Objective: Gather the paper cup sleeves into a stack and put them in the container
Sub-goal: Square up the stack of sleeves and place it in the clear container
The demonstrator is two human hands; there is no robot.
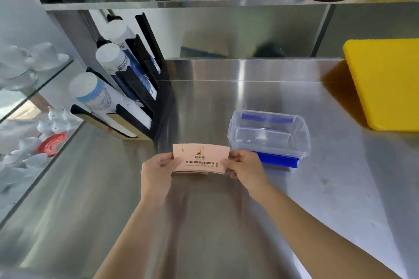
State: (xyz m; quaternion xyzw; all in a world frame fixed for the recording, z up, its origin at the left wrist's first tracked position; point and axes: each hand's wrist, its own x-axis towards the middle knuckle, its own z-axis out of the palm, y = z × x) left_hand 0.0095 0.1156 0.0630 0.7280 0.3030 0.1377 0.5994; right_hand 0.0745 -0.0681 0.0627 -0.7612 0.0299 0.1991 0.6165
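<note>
The sleeves [199, 159] sit as a flat stack at lower centre of the frame, just above the steel counter [249, 88]; the left hand [156, 170] pinches the left end and the right hand [243, 166] the right end, fingers clamped on the card. They look light, thin and bendy, likely to fan or slip apart; holding both short ends seems best. The clear tub [269, 136] stands open just right of them, blue clip [277, 159] nearest the right hand; its near rim could catch the stack. Cup rack [127, 97] at left and yellow board [385, 84] at upper right stand clear.
</note>
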